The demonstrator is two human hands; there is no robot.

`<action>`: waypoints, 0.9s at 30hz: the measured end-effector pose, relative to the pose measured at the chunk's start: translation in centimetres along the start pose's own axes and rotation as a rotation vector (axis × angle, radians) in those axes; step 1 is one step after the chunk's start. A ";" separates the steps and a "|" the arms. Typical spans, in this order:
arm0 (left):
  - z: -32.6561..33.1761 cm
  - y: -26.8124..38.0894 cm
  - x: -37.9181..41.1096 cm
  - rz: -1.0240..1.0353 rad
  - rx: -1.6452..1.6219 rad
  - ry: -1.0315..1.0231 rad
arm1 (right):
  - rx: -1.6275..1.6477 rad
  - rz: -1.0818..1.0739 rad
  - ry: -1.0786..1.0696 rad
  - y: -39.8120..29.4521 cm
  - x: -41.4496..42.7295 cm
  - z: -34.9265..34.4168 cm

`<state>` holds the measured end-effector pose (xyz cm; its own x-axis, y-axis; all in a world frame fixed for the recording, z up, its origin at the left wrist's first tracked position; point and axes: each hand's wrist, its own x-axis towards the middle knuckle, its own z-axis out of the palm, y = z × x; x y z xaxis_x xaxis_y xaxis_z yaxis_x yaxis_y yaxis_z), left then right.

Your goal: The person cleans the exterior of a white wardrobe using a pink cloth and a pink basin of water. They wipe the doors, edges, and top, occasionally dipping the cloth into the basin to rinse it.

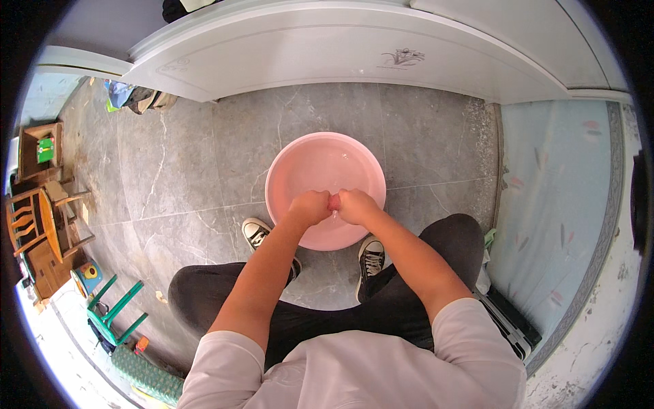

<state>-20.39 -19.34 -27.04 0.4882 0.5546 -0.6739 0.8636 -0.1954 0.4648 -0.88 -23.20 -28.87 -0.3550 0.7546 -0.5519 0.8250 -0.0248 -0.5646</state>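
Note:
Over the near half of a round pink plastic basin (327, 145), my two hands are close together with a pink cloth (334, 202) stretched between them. My left hand (310, 207) is closed around one end of the cloth, and my right hand (358, 205) grips the other. Only a short bunched piece shows between the fists; the rest is hidden inside them. Drops of water appear just below the cloth. The basin stands on the floor and seems to hold some water.
My sneakers (372, 258) flank the basin on the grey tiled floor (179, 179). A white panel (317, 56) rises beyond it. To the left are a wooden chair (30, 225) and a green stool (115, 312). A black case (511, 322) leans near the right wall.

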 end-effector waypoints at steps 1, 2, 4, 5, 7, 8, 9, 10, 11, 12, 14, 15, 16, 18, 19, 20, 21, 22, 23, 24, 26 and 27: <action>-0.4 0.7 0.4 0.025 0.035 0.048 | 0.031 -0.088 0.045 2.4 1.0 2.2; -0.6 0.9 0.4 0.077 0.076 0.065 | 0.063 -0.185 0.081 3.8 1.6 3.4; 0.2 -0.7 -0.1 0.119 0.134 0.101 | 0.291 0.148 -0.314 -0.3 0.8 -0.6; 0.1 -0.5 -0.3 0.122 0.148 0.094 | 0.400 0.332 -0.493 -1.9 0.1 -2.9; -0.2 0.0 -0.4 0.129 0.178 0.080 | 0.604 0.317 -0.498 -1.0 0.1 -3.0; -0.3 -0.1 -0.3 0.135 0.178 0.094 | 0.710 0.308 -0.500 -0.8 -0.1 -3.0; -0.3 -0.2 -0.2 0.141 0.179 0.108 | 0.688 0.302 -0.469 -0.7 -0.2 -2.8; -0.4 -0.4 -0.1 0.147 0.180 0.121 | 0.666 0.295 -0.438 -0.9 -0.2 -2.4; -0.5 -0.6 0.0 0.143 0.186 0.115 | 0.643 0.286 -0.407 -0.9 -0.1 -2.1; -0.7 -0.9 0.1 0.139 0.193 0.108 | 0.668 0.301 -0.382 -1.0 -0.2 -1.8; -1.6 -1.2 0.2 0.146 0.217 0.057 | 0.718 0.331 -0.327 -1.2 -0.2 -2.1; -2.2 -1.2 0.2 0.158 0.234 0.011 | 0.634 0.218 -0.261 -1.2 -0.5 -2.9; -3.0 -1.3 0.2 0.170 0.252 -0.034 | 0.548 0.105 -0.196 -1.2 -0.9 -3.6; -4.2 -1.7 0.3 0.158 0.035 -0.201 | 0.361 -0.043 -0.058 -1.4 -1.5 -5.0; -4.7 -1.9 0.2 0.151 -0.074 -0.285 | 0.260 -0.081 0.016 -1.4 -1.4 -5.8; -4.9 -2.4 -0.1 0.094 -0.289 -0.398 | 0.162 -0.124 0.090 -1.6 -1.2 -6.2; -5.0 -2.9 -0.4 0.035 -0.506 -0.507 | 0.089 -0.199 0.174 -1.7 -1.1 -6.6; -5.1 -3.5 -0.8 -0.027 -0.725 -0.613 | 0.015 -0.275 0.257 -1.8 -1.1 -7.0; -6.0 -3.9 -1.2 -0.089 -0.983 -0.656 | -0.058 -0.348 0.348 -1.8 -0.9 -7.2; -7.0 -4.3 -1.6 -0.153 -1.242 -0.691 | 0.016 -0.297 0.393 -2.1 -0.6 -7.2; -9.3 -3.8 -3.0 -0.217 -1.451 -0.565 | 0.166 -0.188 0.480 -2.7 0.0 -7.0; -11.0 -1.9 -4.1 -0.209 -1.395 -0.418 | 0.190 -0.192 0.614 -2.9 0.3 -7.1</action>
<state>-25.46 -12.32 -18.83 0.5822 0.1574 -0.7977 0.2218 0.9131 0.3421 -0.28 -18.23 -23.07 -0.1265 0.9919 -0.0137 0.6604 0.0739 -0.7473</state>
